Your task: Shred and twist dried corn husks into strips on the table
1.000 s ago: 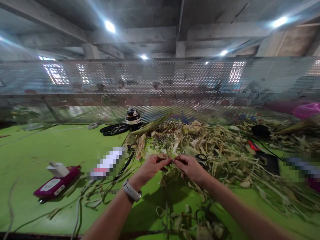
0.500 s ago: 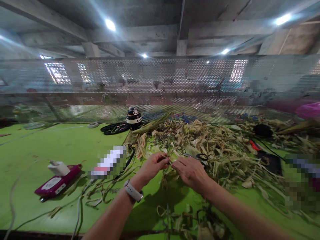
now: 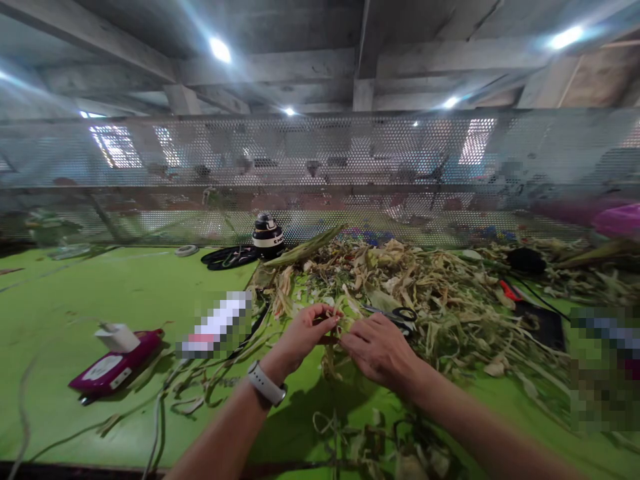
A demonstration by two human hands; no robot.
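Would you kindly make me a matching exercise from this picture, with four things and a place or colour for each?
Things:
1. Watch
2. Scissors
3. White plug
4. Heap of dried leaves

Places or colours:
A. Lying just beyond the right hand
B. Tan and pale green
C. Around the left wrist
D. On top of the magenta device

Right pairs: 1-C, 2-A, 3-D, 4-B.
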